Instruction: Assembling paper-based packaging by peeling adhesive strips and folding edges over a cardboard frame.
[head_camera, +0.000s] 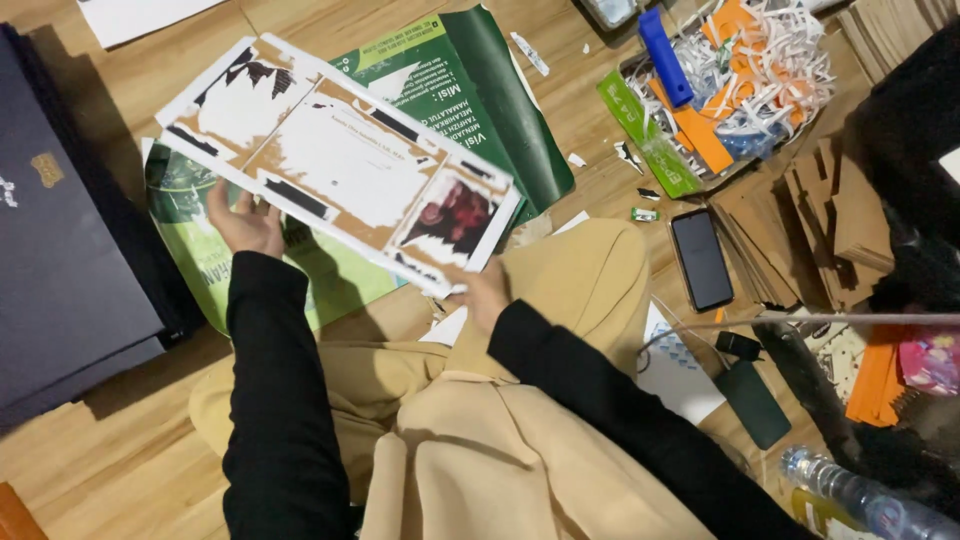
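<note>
Both hands (245, 222) (485, 297) forward, grips closed.

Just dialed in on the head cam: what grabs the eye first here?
The big torn printed sheet, white with brown patches where its surface peeled off, held up at centre by the left hand and right hand. Under it lies a green poster on the wooden floor. At upper right a tray overflows with white paper shreds and orange scraps, with a dark phone below it.
</note>
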